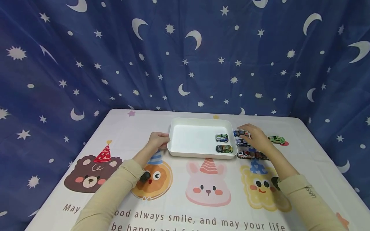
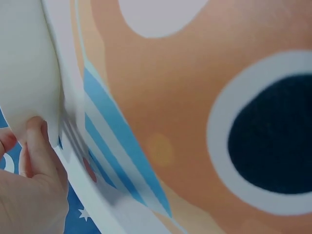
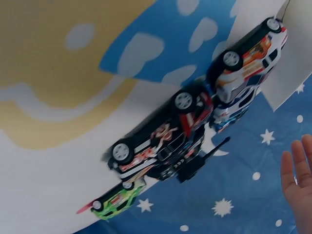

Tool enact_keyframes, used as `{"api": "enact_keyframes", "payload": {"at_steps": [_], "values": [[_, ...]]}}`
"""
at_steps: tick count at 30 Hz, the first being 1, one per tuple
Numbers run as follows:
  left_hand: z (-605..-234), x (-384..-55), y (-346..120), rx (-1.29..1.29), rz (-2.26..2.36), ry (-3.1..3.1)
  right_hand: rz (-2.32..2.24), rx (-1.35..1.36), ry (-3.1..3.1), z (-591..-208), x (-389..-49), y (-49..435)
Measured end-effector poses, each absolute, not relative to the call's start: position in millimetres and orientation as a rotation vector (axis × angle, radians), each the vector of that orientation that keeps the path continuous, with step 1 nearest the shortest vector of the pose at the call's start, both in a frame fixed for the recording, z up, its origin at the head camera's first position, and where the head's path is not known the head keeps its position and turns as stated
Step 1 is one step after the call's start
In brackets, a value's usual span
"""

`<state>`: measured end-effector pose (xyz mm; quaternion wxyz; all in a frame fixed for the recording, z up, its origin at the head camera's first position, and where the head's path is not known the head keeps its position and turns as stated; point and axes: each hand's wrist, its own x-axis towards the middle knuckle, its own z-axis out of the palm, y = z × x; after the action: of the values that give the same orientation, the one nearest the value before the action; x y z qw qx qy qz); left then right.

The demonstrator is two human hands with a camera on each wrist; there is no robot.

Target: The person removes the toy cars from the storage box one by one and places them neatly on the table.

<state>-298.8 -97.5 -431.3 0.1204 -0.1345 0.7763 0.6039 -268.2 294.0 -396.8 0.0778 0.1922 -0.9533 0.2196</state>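
My left hand (image 1: 159, 140) grips the left rim of a shallow white tray (image 1: 199, 120), thumb and fingers on its wall in the left wrist view. Two toy cars sit inside at the right: a blue-and-white one (image 1: 222, 138) and a green-and-black one (image 1: 224, 149). Just beyond the right wall, my right hand (image 1: 257, 137) pinches a dark blue toy car (image 1: 240, 132) between thumb and finger. That pinch falls outside the right wrist view, where only some extended fingers (image 3: 298, 170) show. Close below it is another blue-and-white car (image 1: 242, 142).
A white-and-red toy car (image 1: 245, 155) and a dark red one (image 1: 260, 156) stand near the tray's right corner. A green car (image 1: 276, 139) is farther right. The printed tablecloth (image 1: 179, 192) covers the table; a blue star-patterned curtain (image 1: 185, 64) hangs behind.
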Motion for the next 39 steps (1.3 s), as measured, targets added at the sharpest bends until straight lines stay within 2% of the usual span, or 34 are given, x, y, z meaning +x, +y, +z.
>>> {"api": "enact_keyframes", "payload": {"at_steps": [11, 23, 39], "values": [[-438, -303, -99, -0.408, 1.79, 2.239, 0.721, 0.639, -2.87, -400, -275, 278], [-443, -304, -97, -0.439, 1.763, 2.292, 0.582, 0.743, -2.997, -402, -292, 253], [-442, -301, -99, -0.429, 1.821, 2.259, 0.787, 0.63, -3.151, -419, -317, 254]]}}
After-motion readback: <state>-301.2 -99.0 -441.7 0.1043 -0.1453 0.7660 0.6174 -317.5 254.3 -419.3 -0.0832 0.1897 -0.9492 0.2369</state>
